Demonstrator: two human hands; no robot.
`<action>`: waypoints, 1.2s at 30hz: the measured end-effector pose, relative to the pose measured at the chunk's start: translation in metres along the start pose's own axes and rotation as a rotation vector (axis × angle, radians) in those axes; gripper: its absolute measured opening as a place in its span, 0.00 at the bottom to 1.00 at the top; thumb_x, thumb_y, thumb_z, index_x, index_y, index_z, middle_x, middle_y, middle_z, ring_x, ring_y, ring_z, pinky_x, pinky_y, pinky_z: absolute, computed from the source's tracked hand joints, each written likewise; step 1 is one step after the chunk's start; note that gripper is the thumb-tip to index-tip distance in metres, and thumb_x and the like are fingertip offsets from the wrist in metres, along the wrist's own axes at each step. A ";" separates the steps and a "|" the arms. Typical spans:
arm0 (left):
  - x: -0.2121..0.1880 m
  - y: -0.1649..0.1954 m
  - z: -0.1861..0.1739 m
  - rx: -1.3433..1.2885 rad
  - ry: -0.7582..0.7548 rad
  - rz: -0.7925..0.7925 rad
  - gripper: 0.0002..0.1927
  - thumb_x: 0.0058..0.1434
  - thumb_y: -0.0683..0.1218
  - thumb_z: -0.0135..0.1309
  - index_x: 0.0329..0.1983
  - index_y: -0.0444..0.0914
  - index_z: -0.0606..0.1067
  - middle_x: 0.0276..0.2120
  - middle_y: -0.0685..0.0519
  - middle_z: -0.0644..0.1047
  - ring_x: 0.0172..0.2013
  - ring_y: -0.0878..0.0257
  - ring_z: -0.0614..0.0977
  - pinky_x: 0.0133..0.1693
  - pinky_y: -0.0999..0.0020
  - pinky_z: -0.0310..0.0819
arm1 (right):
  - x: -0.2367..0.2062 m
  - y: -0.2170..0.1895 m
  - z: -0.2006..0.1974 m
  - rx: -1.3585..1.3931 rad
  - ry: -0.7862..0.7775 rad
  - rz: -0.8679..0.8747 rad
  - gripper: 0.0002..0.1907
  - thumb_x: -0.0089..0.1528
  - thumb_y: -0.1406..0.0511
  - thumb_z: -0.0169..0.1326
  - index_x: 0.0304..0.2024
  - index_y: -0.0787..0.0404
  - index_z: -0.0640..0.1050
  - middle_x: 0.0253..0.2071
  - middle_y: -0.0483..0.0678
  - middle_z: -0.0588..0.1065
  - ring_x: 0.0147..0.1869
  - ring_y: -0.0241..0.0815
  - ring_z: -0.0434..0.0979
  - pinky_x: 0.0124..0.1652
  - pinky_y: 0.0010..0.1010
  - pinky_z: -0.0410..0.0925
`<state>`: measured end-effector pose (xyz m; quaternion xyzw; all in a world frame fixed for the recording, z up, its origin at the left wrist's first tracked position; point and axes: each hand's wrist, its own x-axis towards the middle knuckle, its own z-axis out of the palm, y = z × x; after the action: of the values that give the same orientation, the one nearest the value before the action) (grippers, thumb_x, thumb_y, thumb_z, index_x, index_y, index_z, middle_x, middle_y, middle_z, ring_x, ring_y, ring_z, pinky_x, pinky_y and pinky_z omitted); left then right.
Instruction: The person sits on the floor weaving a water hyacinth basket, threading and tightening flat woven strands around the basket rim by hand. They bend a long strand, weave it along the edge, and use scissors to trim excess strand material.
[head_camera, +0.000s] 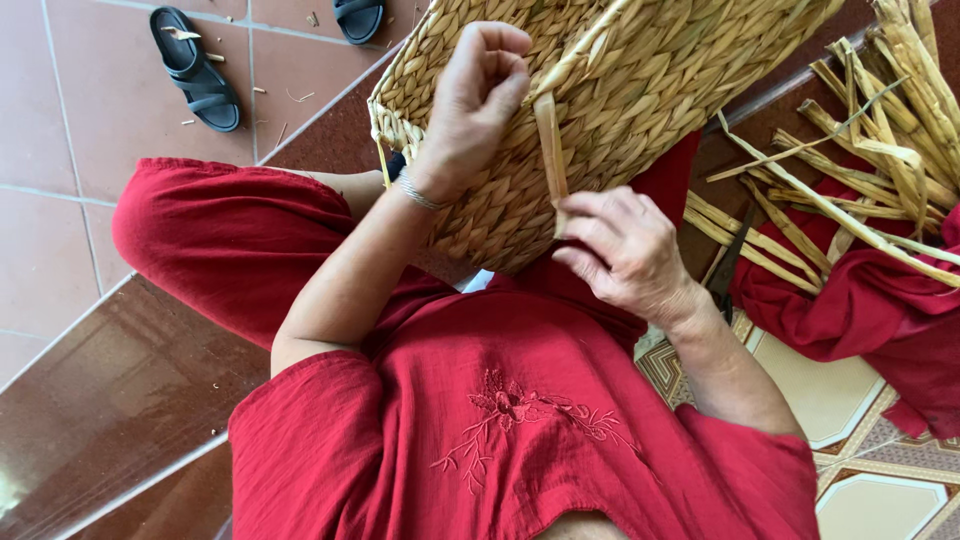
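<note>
- Person sits on a tiled floor (60, 230) in red clothes, with a woven basket (640, 90) tipped against the lap and its wall facing up.
- Right hand (625, 250): thumb and fingers are pinched narrowly on the lower end of a flat strand (550, 150). The strand stands out from the basket wall and runs down to the fingertips.
- Left hand (480, 85): curled into a fist against the weave near the rim, with a bracelet (415, 190) on the wrist. Whether it encloses a strand I cannot tell.
- Step in hand, as I judge it: working that strand into the wall.
- To do it well, I would keep the strand flat and untwisted, pulling in line with the row, not sideways.
- The left fist should brace the wall so the basket doesn't rock.
- Tension should be snug enough to match neighbouring plaits. Dry fibre probably cracks if jerked.
- Spare dried strands (880, 130) lie bundled to the right over a red cloth (870, 300), near enough to reach.
- Black sandals (195, 70) lie on the tiles, well apart from the work.
</note>
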<state>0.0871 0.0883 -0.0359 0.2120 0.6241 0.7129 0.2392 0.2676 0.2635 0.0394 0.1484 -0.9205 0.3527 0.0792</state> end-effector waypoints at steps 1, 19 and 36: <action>0.000 0.003 -0.004 -0.090 -0.004 -0.092 0.12 0.76 0.39 0.52 0.59 0.37 0.69 0.39 0.58 0.73 0.39 0.72 0.74 0.43 0.79 0.73 | 0.001 0.005 0.003 0.119 0.059 0.030 0.13 0.63 0.60 0.64 0.41 0.61 0.77 0.46 0.49 0.79 0.44 0.44 0.79 0.42 0.34 0.71; -0.019 0.013 0.030 0.879 0.030 0.338 0.05 0.75 0.43 0.55 0.42 0.38 0.72 0.35 0.50 0.76 0.37 0.55 0.80 0.39 0.61 0.76 | -0.007 0.007 0.107 0.155 0.407 0.249 0.17 0.67 0.72 0.58 0.25 0.64 0.67 0.20 0.53 0.68 0.21 0.51 0.70 0.23 0.40 0.64; 0.031 0.005 0.004 0.533 -0.282 -0.106 0.14 0.78 0.49 0.50 0.46 0.34 0.80 0.25 0.59 0.71 0.27 0.70 0.69 0.28 0.71 0.65 | -0.167 0.056 0.093 0.089 0.422 0.773 0.17 0.74 0.59 0.55 0.36 0.62 0.82 0.28 0.48 0.78 0.26 0.37 0.75 0.27 0.30 0.67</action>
<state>0.0644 0.1095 -0.0300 0.3313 0.7601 0.4740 0.2962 0.4030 0.2769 -0.1059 -0.2788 -0.8559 0.4184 0.1213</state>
